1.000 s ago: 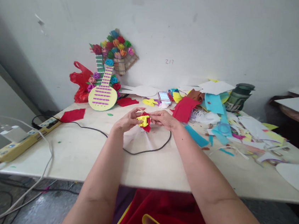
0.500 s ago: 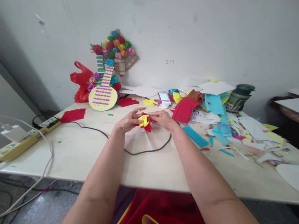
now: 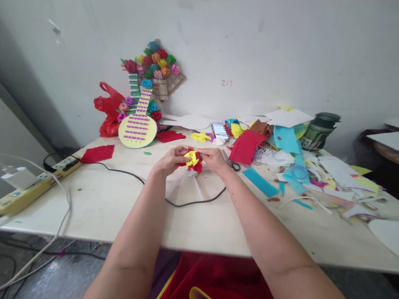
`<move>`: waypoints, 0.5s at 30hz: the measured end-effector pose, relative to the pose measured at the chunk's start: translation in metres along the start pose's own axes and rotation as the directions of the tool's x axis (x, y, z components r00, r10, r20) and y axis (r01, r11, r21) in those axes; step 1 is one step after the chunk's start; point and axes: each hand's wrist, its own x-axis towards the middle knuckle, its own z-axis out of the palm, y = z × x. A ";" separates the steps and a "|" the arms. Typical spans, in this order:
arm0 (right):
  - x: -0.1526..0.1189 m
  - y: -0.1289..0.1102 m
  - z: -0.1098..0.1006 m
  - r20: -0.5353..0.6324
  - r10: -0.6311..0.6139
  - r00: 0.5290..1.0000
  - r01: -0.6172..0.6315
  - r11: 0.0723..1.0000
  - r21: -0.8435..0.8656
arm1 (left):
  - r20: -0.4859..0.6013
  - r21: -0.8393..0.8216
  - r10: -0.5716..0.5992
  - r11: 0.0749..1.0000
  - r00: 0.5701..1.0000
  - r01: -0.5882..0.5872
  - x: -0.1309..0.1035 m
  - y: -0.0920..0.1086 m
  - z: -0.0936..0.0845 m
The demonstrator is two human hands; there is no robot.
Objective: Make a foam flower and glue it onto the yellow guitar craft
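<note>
A red and yellow paper flower (image 3: 193,159) is held between my two hands above the middle of the table. My left hand (image 3: 172,158) is closed on its left side, thumb and fingers pinching the edge. On the other side my right hand (image 3: 214,159) pinches the red paper at its upper right. Under the flower a glue gun (image 3: 193,173) appears to rest on the table, its clear nozzle area partly hidden. Black-handled scissors (image 3: 234,166) lie just beyond my right wrist.
A black cable (image 3: 193,204) loops across the table to a yellow power strip (image 3: 35,187). A yellow paper guitar (image 3: 138,130) with flowers leans at the back. Paper scraps (image 3: 339,174) and a dark green bottle (image 3: 319,131) are at the right.
My left fingers have closed further onto the flower. My right hand has shifted slightly left, and the scissors now show more beyond it.
</note>
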 end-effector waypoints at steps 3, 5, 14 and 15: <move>0.000 0.001 0.001 0.003 0.016 1.000 -0.016 0.999 0.033 | -0.016 -0.005 0.004 1.000 1.000 -0.004 0.000 -0.001 -0.002; 0.000 -0.001 0.002 -0.002 0.030 1.000 -0.030 0.999 0.031 | -0.015 -0.009 0.010 1.000 1.000 -0.010 0.000 -0.002 -0.003; -0.002 -0.004 0.000 -0.020 0.057 0.998 -0.058 0.998 -0.040 | 0.003 -0.070 -0.023 0.997 1.000 0.023 0.000 -0.002 -0.003; -0.002 -0.004 0.000 -0.029 0.057 0.998 -0.059 0.997 -0.059 | -0.014 -0.087 -0.027 0.996 1.000 0.026 0.000 -0.002 -0.003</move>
